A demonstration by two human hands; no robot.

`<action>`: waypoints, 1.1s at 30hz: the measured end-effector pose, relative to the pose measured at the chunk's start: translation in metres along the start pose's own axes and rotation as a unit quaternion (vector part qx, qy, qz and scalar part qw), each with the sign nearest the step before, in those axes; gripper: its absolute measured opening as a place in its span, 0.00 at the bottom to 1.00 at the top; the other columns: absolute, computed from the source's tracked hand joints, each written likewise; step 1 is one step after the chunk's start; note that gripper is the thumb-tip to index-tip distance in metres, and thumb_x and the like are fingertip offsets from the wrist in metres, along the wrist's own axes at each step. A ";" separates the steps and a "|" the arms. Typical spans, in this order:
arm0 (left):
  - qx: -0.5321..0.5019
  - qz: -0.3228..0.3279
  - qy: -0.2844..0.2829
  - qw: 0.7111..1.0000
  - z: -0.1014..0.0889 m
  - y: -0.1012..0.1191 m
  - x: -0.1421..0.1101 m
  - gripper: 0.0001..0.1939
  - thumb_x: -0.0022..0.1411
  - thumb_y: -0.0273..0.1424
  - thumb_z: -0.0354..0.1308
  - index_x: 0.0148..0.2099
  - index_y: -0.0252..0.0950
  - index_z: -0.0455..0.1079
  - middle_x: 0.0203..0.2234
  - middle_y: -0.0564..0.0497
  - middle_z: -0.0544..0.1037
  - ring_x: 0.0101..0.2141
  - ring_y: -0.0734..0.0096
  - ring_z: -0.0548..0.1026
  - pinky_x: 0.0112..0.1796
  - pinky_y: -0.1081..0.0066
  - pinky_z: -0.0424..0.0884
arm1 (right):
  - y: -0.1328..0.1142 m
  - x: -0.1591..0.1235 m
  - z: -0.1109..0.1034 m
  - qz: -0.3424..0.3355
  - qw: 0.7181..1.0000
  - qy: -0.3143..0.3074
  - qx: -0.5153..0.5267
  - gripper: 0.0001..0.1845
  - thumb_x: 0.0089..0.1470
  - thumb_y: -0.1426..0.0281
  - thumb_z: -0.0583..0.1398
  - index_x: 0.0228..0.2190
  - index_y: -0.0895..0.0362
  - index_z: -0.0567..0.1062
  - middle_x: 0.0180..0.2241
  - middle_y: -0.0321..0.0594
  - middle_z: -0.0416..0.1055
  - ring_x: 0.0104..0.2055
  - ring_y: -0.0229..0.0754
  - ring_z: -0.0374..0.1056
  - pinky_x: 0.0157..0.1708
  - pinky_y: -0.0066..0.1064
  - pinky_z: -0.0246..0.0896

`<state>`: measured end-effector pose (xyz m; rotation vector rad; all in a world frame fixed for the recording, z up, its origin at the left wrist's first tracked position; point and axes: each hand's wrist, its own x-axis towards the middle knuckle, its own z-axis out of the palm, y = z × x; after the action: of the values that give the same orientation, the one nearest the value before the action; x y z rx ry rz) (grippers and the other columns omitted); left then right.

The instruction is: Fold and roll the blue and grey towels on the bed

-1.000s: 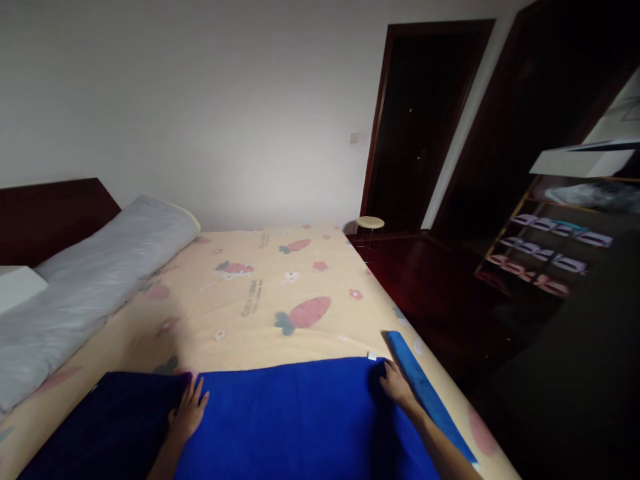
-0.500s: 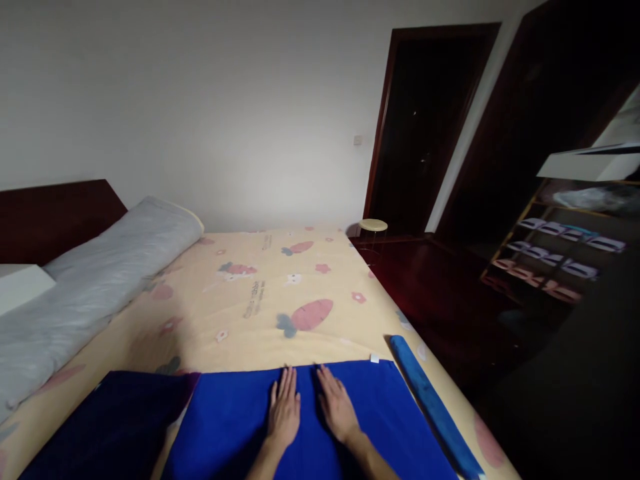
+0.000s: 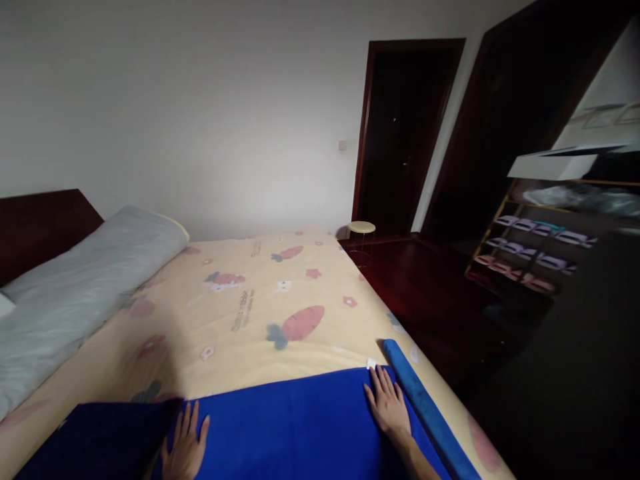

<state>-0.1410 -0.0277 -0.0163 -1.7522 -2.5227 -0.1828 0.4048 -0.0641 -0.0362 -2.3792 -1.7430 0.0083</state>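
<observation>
A bright blue cloth point(image 3: 285, 427) lies spread flat on the bed, with a small white tag point(image 3: 371, 364) at its far right corner. My left hand point(image 3: 185, 445) rests palm down, fingers spread, on the cloth's far left corner. Over the far right corner, just below the tag, my right hand point(image 3: 390, 407) is laid flat with its fingers stretched. A rolled blue cloth point(image 3: 425, 407) lies alongside, to the right of my right hand. Left of my left hand is a dark navy cloth point(image 3: 95, 433).
The bed point(image 3: 260, 360) has a cream sheet with carrot prints. A grey pillow point(image 3: 100, 267) lies at the left by the dark headboard point(image 3: 45, 227). Beyond the bed's far right corner stands a round stool point(image 3: 361, 227). A shoe rack point(image 3: 530, 240) is at the right.
My hands first came together at the middle of the blue cloth's far edge. Since then they have moved apart to its two far corners. The view has shifted slightly.
</observation>
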 end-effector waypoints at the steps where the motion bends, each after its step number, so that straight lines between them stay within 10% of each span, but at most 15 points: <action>1: -0.001 0.004 0.002 1.000 -0.002 -0.004 0.002 0.31 0.67 0.40 0.38 0.70 0.50 0.39 0.67 0.53 0.58 0.66 0.64 0.53 0.60 0.52 0.57 | 0.002 0.001 0.001 0.002 1.000 -0.002 -0.001 0.36 0.62 0.52 0.42 0.65 0.58 0.54 0.68 0.45 0.46 0.70 0.49 0.41 0.66 0.49 0.37; 6: 0.001 0.040 0.031 0.999 -0.011 0.027 -0.011 0.31 0.67 0.39 0.38 0.70 0.47 0.40 0.68 0.51 0.55 0.67 0.59 0.50 0.60 0.48 0.55 | -0.019 0.001 -0.002 0.014 1.000 0.024 0.016 0.36 0.63 0.55 0.43 0.64 0.63 0.56 0.67 0.50 0.48 0.69 0.52 0.43 0.65 0.51 0.38; 15: -0.057 0.337 -0.081 0.936 -0.006 0.193 -0.092 0.28 0.68 0.34 0.35 0.69 0.45 0.47 0.68 0.54 0.52 0.67 0.67 0.52 0.64 0.55 0.51 | -0.169 -0.049 -0.006 -0.290 0.939 -0.073 0.167 0.30 0.66 0.55 0.42 0.65 0.50 0.52 0.67 0.38 0.47 0.69 0.45 0.44 0.66 0.44 0.42; 18: -0.045 0.282 -0.074 0.956 -0.008 0.164 -0.073 0.28 0.69 0.40 0.34 0.69 0.47 0.47 0.69 0.55 0.50 0.67 0.66 0.51 0.64 0.52 0.49 | -0.137 -0.035 -0.012 -0.229 0.960 -0.094 0.133 0.32 0.65 0.51 0.44 0.65 0.51 0.54 0.68 0.39 0.46 0.69 0.47 0.43 0.66 0.46 0.40; 25: -0.007 0.009 0.006 1.000 0.009 0.014 0.001 0.40 0.63 0.46 0.30 0.69 0.27 0.47 0.68 0.41 0.53 0.66 0.57 0.53 0.62 0.47 0.51 | -0.007 0.006 -0.015 0.005 1.000 -0.013 -0.003 0.37 0.63 0.53 0.43 0.65 0.59 0.52 0.68 0.45 0.44 0.70 0.48 0.38 0.66 0.44 0.38; 33: -0.065 -0.014 -0.017 0.998 -0.007 0.000 0.017 0.40 0.62 0.49 0.34 0.70 0.32 0.45 0.66 0.41 0.58 0.66 0.56 0.55 0.61 0.47 0.53 | 0.002 0.011 -0.007 0.001 1.000 -0.017 0.001 0.37 0.63 0.52 0.41 0.66 0.59 0.52 0.69 0.46 0.44 0.70 0.46 0.38 0.65 0.44 0.39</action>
<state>-0.1470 -0.0126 -0.0070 -1.7783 -2.6155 -0.3281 0.4108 -0.0552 -0.0288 -2.3932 -1.7545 0.0512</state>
